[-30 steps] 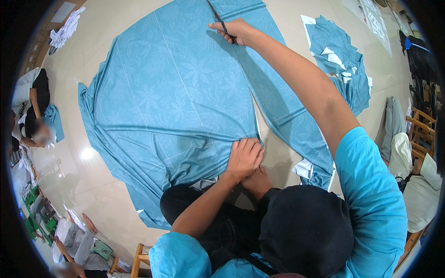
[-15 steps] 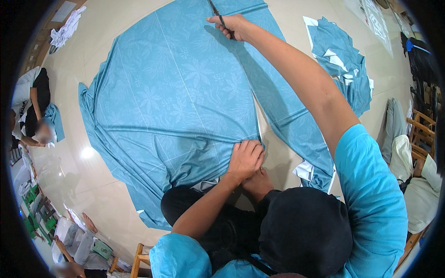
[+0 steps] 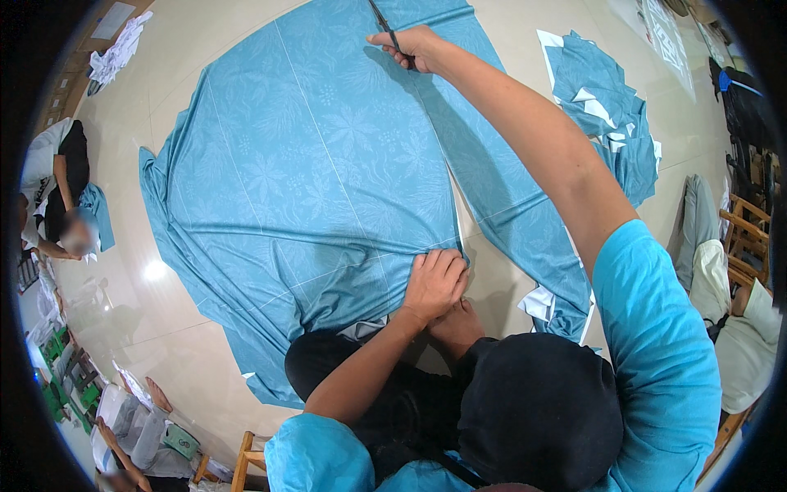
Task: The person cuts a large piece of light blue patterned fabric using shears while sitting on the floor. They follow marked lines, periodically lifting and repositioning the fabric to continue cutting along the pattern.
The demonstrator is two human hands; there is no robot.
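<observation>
A large blue fabric (image 3: 270, 139) with a faint leaf pattern and thin pale lines lies spread over the floor. My right hand (image 3: 414, 47) reaches far forward and grips dark scissors (image 3: 392, 38), whose blades point away from me at the top edge of the picture. A long cut runs from near the scissors back toward me and widens into a gap, parting a strip of fabric (image 3: 508, 213) on the right. Close to my body, my left hand (image 3: 438, 283) has its fingers curled over the fabric's near corner, just above my bare foot (image 3: 457, 325).
Blue fabric pieces with white parts (image 3: 602, 115) lie in a heap at the right. A wooden chair (image 3: 746, 238) and seated people are along the right rim. Other people sit at the left, one beside a small blue cloth (image 3: 98, 213). White cloth (image 3: 121, 47) lies far left.
My right thumb has shifted slightly toward me on the scissors. My left hand and the fabric look almost the same.
</observation>
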